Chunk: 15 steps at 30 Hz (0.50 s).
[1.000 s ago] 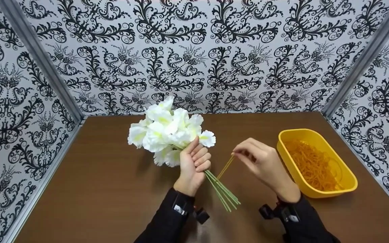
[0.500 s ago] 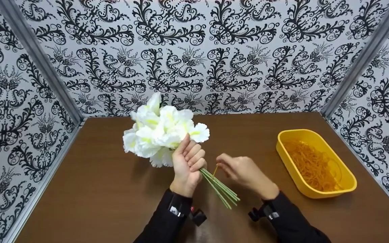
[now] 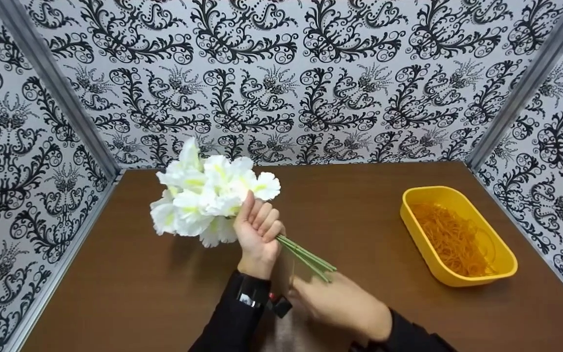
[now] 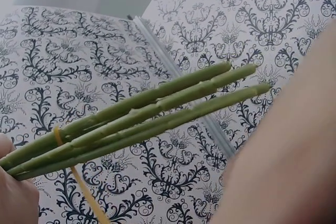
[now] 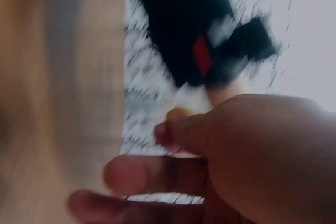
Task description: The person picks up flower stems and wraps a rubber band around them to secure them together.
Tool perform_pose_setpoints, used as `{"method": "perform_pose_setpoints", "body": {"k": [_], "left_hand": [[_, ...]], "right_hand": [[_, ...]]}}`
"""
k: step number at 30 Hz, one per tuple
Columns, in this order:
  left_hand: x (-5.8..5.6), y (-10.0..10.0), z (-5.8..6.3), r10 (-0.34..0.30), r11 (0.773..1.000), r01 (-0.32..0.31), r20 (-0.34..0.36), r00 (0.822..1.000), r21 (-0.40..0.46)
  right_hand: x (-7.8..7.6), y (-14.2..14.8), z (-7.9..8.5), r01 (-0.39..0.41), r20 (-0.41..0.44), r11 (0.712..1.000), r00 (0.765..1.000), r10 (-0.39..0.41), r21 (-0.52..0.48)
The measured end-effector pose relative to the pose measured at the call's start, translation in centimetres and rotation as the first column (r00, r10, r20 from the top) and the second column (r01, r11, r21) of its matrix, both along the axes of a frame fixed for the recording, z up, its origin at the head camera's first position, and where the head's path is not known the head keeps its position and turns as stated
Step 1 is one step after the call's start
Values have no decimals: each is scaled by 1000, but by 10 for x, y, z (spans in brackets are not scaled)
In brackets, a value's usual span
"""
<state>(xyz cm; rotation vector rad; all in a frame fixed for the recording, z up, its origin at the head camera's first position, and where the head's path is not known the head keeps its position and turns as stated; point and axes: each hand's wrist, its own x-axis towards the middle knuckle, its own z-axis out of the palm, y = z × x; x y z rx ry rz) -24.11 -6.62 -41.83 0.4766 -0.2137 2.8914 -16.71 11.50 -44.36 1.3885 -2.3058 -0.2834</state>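
Left hand (image 3: 260, 237) grips stems (image 4: 147, 109); flowers (image 3: 208, 195) at stems' upper left. Right hand (image 3: 337, 303), beneath stem ends, pinches rubber band (image 4: 86, 195) crossing stems. Overpulling might snap it; loose pinch might let it spring off.

From my station I see a bunch of white ruffled flowers (image 3: 213, 195), yellow-green at their throats, fanned out just beyond the thumb side of the left hand's (image 3: 261, 237) grip. Its slim green stems (image 4: 168, 98) pass through that fist and slant out from the little-finger side, gathered close at the grip and spreading slightly toward bare ends. I make out a thin yellow band (image 4: 86, 195) crossing them just beyond the fist, drawn taut to the right hand's (image 3: 333, 298) pinch.
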Motion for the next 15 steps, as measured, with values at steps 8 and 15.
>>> {"method": "perform_pose_setpoints", "body": {"k": [8, 15], "left_hand": [[-3, -3, -1, 34, 999, -33, 27, 999, -14], [-3, -2, 0, 143, 983, -136, 51, 988, -128]], "right_hand": [[24, 3, 31, 178, 473, 972, 877, -86, -153], [36, 15, 55, 168, 533, 972, 844, -55, -165]]}}
